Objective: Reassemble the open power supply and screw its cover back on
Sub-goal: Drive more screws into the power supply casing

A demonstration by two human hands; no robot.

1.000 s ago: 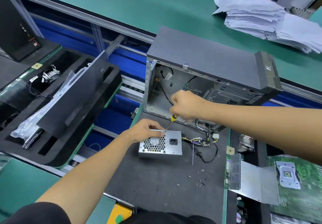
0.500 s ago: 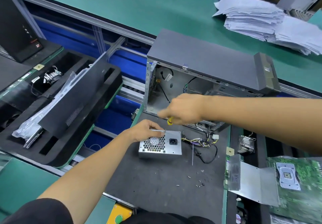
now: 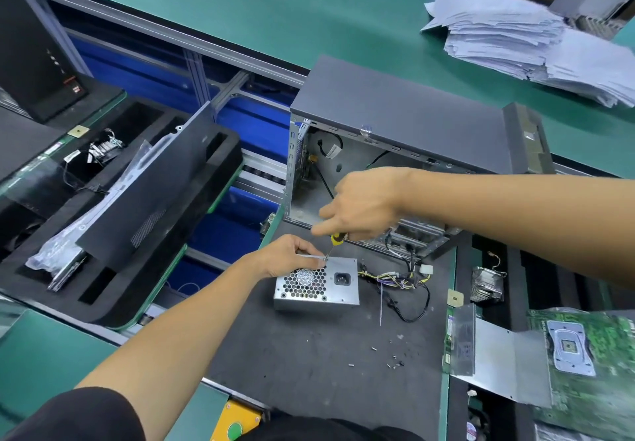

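The power supply (image 3: 318,284) lies on the bench (image 3: 309,348) under both hands, its wires (image 3: 398,277) trailing right. Behind the hands stands the computer case (image 3: 395,124). Loose screws (image 3: 391,360) lie nearer the person, a circuit board (image 3: 591,354) far right, a foam tray (image 3: 137,207) left.

Your left hand (image 3: 292,257) and right hand (image 3: 364,205) are both bare: no gloves, rings, watch or wrist strap show on either. Both forearms are uncovered along all of their visible length. Your left arm wears a short black sleeve (image 3: 79,416) of plain, unmarked cloth, ending above the elbow at the lower left corner, well below and left of the power supply (image 3: 318,284). More dark clothing (image 3: 330,430) shows along the bottom edge, straight below the power supply; its cut cannot be made out. Your right arm's sleeve lies out of frame.
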